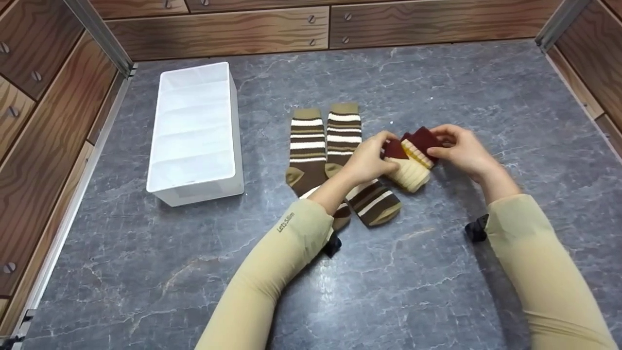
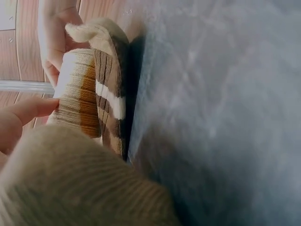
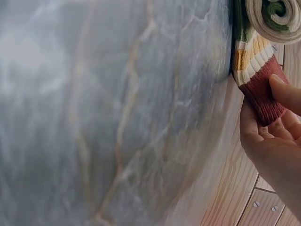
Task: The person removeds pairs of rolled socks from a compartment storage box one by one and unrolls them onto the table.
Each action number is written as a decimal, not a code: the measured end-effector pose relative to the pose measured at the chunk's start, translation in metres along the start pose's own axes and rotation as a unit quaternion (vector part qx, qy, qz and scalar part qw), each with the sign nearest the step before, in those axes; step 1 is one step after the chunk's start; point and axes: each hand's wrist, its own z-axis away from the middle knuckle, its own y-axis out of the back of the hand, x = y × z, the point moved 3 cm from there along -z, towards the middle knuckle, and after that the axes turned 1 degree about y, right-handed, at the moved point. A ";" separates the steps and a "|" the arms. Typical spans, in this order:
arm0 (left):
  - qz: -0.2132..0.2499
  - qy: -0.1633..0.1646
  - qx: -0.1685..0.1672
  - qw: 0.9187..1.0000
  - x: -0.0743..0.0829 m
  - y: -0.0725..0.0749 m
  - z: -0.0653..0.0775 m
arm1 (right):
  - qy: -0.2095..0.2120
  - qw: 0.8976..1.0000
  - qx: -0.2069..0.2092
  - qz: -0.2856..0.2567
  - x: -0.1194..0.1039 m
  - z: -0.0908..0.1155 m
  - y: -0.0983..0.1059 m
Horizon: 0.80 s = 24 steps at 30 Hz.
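A pair of ribbed socks (image 1: 413,176), cream with a yellow band and maroon cuffs, is partly rolled up between my two hands. Its cream roll sits under the thumb of my left hand (image 1: 369,158), whose fingers curl over the far left side by the maroon part. With thumb and fingers, my right hand (image 1: 461,148) pinches a maroon cuff (image 3: 262,96). Spiral layers of cream and green show at the end of the roll (image 3: 277,21) in the right wrist view. Left of these lie two brown striped socks (image 1: 307,138), flat and partly covered by my left forearm.
A white tray (image 1: 239,160) divided into several compartments stands on the left of the grey marbled table (image 1: 194,272). Wood-patterned panels (image 1: 218,36) border the table at the back and sides. Small black devices (image 1: 476,229) are worn at both wrists.
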 end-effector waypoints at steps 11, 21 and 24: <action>-0.085 0.000 0.014 0.996 0.008 -0.002 0.000 | 0.019 0.999 0.001 0.028 0.003 0.000 0.000; -0.229 0.054 0.098 0.967 0.019 -0.007 0.003 | 0.011 0.999 0.000 0.032 0.005 0.010 0.004; -0.230 0.049 0.098 0.967 0.020 -0.007 0.001 | 0.014 0.999 -0.002 0.030 0.008 0.017 0.006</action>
